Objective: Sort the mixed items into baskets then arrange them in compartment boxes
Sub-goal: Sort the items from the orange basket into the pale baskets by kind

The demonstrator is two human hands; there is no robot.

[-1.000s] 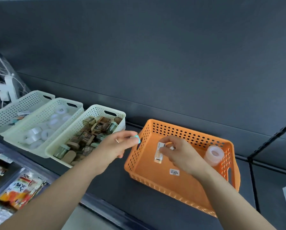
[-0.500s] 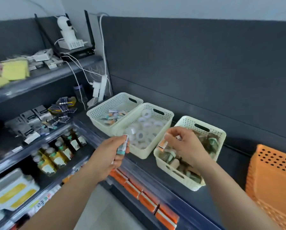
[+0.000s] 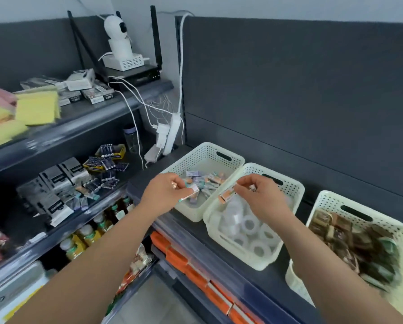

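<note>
Three cream baskets stand in a row on the dark shelf. The left basket (image 3: 223, 152) holds several small coloured packets (image 3: 207, 180). The middle basket (image 3: 289, 183) holds clear tape rolls (image 3: 249, 226). The right basket (image 3: 401, 230) holds brown and green items (image 3: 350, 239). My left hand (image 3: 165, 191) pinches a small white and teal packet (image 3: 192, 192) over the left basket's near edge. My right hand (image 3: 261, 195) pinches a small orange and white packet (image 3: 227, 195) above the rim between the left and middle baskets.
A power strip (image 3: 172, 132) with cables hangs behind the left basket. Battery packs (image 3: 107, 157) and dark packets fill the shelf to the left. Yellow sponges (image 3: 35, 108) lie on the upper shelf near a white camera (image 3: 117, 35). Orange boxes (image 3: 191, 267) sit below.
The view has swung left, from the orange basket to the cream baskets. Both hands carried their small packets leftward, from the right and middle baskets toward the left basket.
</note>
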